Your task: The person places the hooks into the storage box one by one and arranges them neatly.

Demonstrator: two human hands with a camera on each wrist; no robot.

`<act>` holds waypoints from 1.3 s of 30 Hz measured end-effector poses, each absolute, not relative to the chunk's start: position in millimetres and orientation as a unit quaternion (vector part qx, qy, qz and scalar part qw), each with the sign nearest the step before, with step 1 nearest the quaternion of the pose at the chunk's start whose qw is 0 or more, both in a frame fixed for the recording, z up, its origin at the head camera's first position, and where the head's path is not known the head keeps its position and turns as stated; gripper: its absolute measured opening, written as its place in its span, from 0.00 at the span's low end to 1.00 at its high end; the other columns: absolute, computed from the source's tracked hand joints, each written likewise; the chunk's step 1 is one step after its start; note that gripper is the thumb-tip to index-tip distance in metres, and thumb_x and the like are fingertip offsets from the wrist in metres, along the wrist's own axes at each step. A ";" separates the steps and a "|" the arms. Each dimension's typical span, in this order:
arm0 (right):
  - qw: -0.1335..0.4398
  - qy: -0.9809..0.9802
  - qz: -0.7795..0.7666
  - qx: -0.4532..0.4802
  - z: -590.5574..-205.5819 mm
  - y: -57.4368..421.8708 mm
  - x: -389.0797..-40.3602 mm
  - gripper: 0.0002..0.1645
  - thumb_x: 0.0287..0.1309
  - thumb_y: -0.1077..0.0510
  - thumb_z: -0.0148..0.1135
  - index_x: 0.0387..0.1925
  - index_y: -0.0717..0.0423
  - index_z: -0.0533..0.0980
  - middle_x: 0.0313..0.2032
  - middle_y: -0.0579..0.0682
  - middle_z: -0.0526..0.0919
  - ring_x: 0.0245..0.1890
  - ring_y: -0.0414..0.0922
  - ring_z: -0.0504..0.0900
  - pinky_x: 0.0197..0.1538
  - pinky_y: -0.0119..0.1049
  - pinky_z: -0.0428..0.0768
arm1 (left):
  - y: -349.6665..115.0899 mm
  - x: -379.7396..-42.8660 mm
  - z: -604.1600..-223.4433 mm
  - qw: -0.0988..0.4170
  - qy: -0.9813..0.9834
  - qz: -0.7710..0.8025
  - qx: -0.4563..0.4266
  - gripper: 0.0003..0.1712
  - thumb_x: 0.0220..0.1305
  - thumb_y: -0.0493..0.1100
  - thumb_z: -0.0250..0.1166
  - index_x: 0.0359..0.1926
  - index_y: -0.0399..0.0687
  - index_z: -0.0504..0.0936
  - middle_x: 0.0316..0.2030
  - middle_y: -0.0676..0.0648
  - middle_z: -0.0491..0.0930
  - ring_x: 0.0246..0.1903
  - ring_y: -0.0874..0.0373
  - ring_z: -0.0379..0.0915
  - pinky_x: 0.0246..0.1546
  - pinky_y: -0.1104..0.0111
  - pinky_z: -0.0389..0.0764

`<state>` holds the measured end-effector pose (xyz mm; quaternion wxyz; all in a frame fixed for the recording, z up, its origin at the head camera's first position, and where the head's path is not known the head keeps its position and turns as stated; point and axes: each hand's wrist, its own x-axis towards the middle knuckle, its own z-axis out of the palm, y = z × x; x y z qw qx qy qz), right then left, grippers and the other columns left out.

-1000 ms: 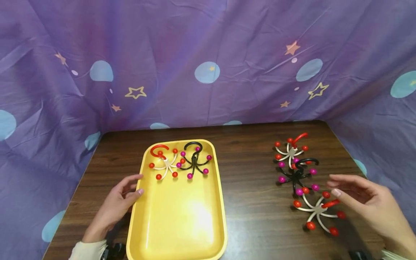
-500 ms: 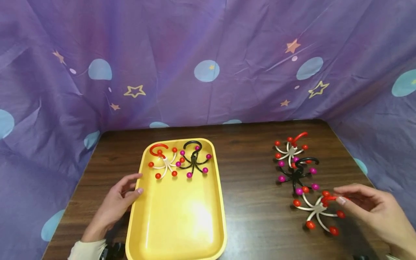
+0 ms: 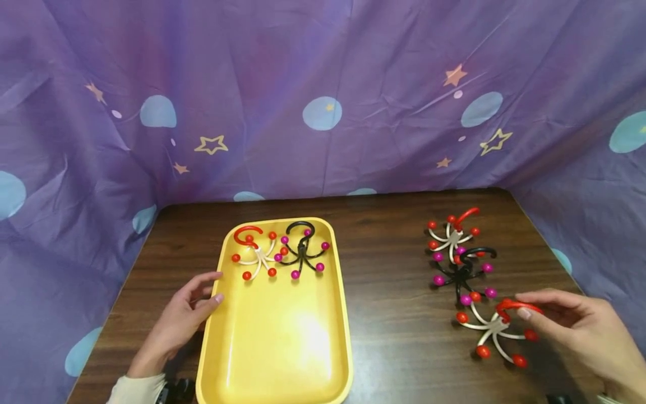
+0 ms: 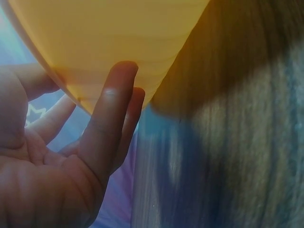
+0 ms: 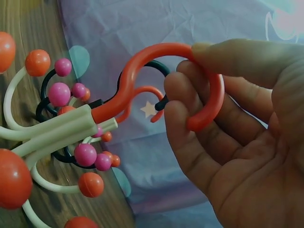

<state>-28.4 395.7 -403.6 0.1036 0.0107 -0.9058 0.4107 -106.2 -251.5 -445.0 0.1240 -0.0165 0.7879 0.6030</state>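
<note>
My right hand (image 3: 580, 328) pinches the red top hook (image 5: 137, 61) of a white octopus hanger (image 3: 493, 325) with red ball tips, at the table's right front. In the right wrist view the thumb lies on the hook's curve and fingers are behind it. Behind it on the table are a black hanger (image 3: 460, 275) with magenta balls and another white hanger (image 3: 455, 238). My left hand (image 3: 176, 317) holds the left rim of a yellow tray (image 3: 275, 336), thumb at the edge, other fingers along the outer wall (image 4: 123, 33).
Inside the tray's far end lie a white hanger (image 3: 259, 255) with a red hook and a black hanger (image 3: 301, 249) with magenta balls. The wooden table (image 3: 388, 314) is bounded at the back and sides by a purple curtain (image 3: 252, 84).
My right hand has come to the nearest white hanger's red hook and taken hold of it; the hook has turned slightly. The left hand has stayed at the tray rim.
</note>
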 end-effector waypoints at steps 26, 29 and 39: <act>0.184 -0.892 0.413 0.030 -382.9 395.2 -40.2 0.18 0.52 0.76 0.77 0.46 0.64 0.88 0.36 0.26 0.91 0.24 0.28 0.85 0.24 0.23 0.78 | -251.0 -103.7 -446.9 0.115 0.784 0.610 -0.009 0.31 0.77 0.41 0.65 0.75 0.43 0.67 0.61 0.27 0.76 0.41 0.55 0.87 0.36 0.59 0.91; 0.186 -0.893 0.409 0.034 -378.6 395.0 -41.5 0.19 0.51 0.77 0.77 0.46 0.64 0.88 0.36 0.27 0.91 0.25 0.26 0.85 0.24 0.23 0.78 | -251.1 -104.2 -446.1 0.115 0.786 0.608 -0.011 0.31 0.77 0.41 0.65 0.75 0.44 0.67 0.61 0.27 0.76 0.41 0.55 0.87 0.36 0.59 0.91; 0.181 -0.903 0.391 0.011 -362.2 385.1 -51.7 0.17 0.55 0.68 0.80 0.47 0.58 0.89 0.35 0.24 0.90 0.22 0.27 0.81 0.21 0.25 0.73 | -249.4 -104.4 -444.8 0.122 0.782 0.611 -0.019 0.31 0.77 0.42 0.65 0.76 0.45 0.66 0.62 0.27 0.76 0.42 0.54 0.87 0.37 0.58 0.91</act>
